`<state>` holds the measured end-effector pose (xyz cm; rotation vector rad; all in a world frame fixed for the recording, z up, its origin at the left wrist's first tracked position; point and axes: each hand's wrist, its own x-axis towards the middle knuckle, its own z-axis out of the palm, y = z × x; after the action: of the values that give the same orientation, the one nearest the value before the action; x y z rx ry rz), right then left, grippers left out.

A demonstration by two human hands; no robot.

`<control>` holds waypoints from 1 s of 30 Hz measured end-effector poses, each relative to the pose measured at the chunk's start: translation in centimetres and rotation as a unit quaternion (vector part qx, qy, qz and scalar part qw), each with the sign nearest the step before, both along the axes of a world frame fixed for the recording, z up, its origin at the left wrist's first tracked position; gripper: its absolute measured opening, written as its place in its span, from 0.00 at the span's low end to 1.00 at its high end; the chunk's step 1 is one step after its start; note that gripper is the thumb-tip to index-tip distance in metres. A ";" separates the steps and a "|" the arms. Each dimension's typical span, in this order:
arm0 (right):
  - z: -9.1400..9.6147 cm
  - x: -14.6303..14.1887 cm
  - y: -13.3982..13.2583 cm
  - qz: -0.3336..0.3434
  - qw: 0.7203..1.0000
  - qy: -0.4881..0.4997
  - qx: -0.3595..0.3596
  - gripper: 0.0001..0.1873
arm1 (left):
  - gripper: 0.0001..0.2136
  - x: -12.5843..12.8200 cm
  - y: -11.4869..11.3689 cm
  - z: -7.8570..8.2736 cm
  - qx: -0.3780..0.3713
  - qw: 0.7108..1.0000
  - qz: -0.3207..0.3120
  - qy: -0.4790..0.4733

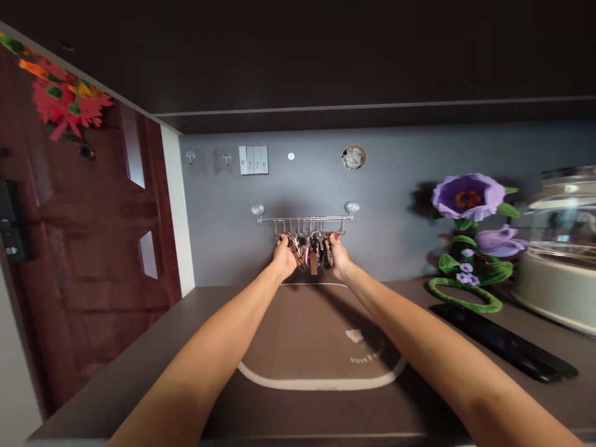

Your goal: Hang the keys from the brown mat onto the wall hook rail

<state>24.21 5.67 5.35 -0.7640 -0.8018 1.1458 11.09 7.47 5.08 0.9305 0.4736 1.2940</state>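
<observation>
A bunch of metal keys (310, 253) with brown and pinkish fobs hangs from several hooks on a chrome wall rail (305, 218). My left hand (285, 257) closes on the left side of the bunch. On its right side, my right hand (339, 256) wraps around more of the keys. The two hands are close together, with the hanging fobs between them. My fingers hide the top of some keys.
Below the rail, a brown counter (139, 347) carries a printed mat (316, 335). A purple artificial flower (468, 197), a long black object (503, 344) and a glass-lidded cream pot (559, 267) stand to the right. A wooden door (93, 248) is to the left.
</observation>
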 end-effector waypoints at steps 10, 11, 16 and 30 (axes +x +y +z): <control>3.1 -0.1 -0.6 0.024 0.998 0.042 -0.040 0.16 | 0.23 0.7 -1.8 3.4 -0.094 0.985 -0.026 -0.139; 3.3 -0.1 -0.7 0.018 0.997 0.057 -0.046 0.15 | 0.23 0.8 -1.8 3.7 -0.102 0.983 -0.026 -0.149; 3.7 -0.3 -0.9 -0.035 0.991 0.112 -0.062 0.14 | 0.21 0.6 -1.9 4.2 -0.116 0.972 -0.020 -0.201; 8.6 -0.5 -0.7 -0.075 0.986 0.136 -0.058 0.16 | 0.11 1.1 -2.2 8.4 -0.079 0.981 0.057 -0.165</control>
<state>23.70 5.01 13.91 -0.7314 -0.4444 1.1393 12.22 5.32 13.45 0.5477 0.3663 1.4591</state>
